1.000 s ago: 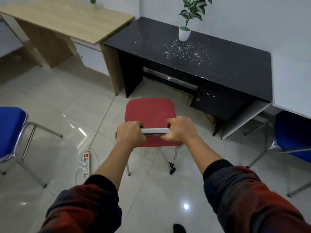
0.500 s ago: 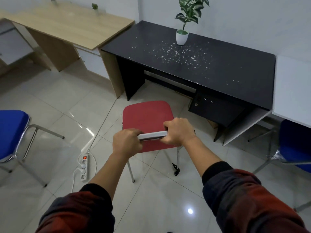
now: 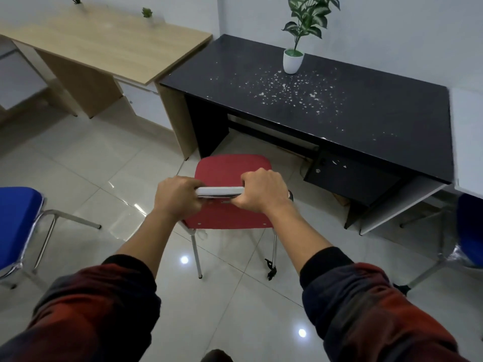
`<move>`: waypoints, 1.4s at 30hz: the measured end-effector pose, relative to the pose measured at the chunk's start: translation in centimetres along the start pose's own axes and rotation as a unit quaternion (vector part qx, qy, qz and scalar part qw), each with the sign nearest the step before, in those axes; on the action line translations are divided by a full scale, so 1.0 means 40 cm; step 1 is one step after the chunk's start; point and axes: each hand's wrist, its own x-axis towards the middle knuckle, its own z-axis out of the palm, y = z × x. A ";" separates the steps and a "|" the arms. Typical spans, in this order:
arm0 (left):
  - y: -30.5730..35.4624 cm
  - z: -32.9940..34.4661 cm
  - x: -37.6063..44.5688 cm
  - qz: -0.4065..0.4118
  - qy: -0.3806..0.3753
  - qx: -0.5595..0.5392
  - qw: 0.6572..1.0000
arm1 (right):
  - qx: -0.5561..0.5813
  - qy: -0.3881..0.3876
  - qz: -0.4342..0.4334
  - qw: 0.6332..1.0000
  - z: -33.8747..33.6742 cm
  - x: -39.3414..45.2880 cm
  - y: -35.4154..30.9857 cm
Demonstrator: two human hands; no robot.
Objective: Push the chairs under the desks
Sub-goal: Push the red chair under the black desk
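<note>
A red chair [image 3: 230, 165] with metal legs stands on the tiled floor, its front edge close to the opening of the black desk [image 3: 366, 118]. My left hand [image 3: 177, 197] grips the left end of the backrest's top edge. My right hand [image 3: 264, 190] grips the right end. A blue chair [image 3: 15, 223] stands at the far left, away from the desks. Another blue chair [image 3: 469, 231] shows at the right edge, beside a white desk [image 3: 467, 131]. A light wooden desk [image 3: 104, 45] sits at the back left.
A white pot with a green plant [image 3: 294, 60] stands on the black desk among white specks. The black desk has a drawer unit [image 3: 350, 176] on its right side. Two small plants [image 3: 147, 14] sit on the wooden desk.
The red chair has moved forward toward the black desk with both hands still gripping its backrest. The power strip on the floor has dropped out of sight.
</note>
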 end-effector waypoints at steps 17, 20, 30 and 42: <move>-0.469 -0.009 0.204 0.159 -0.090 -0.031 0.983 | -0.020 -0.009 0.210 0.977 0.093 0.251 -0.378; -0.511 -0.007 0.195 0.173 -0.090 -0.027 0.980 | -0.021 -0.013 0.235 0.972 0.122 0.242 -0.435; -0.641 -0.049 0.248 0.215 -0.152 -0.033 0.964 | 0.004 -0.012 0.310 0.951 0.157 0.287 -0.590; -0.757 -0.055 0.444 0.178 -0.232 0.049 0.955 | 0.045 0.015 0.257 0.965 0.151 0.473 -0.644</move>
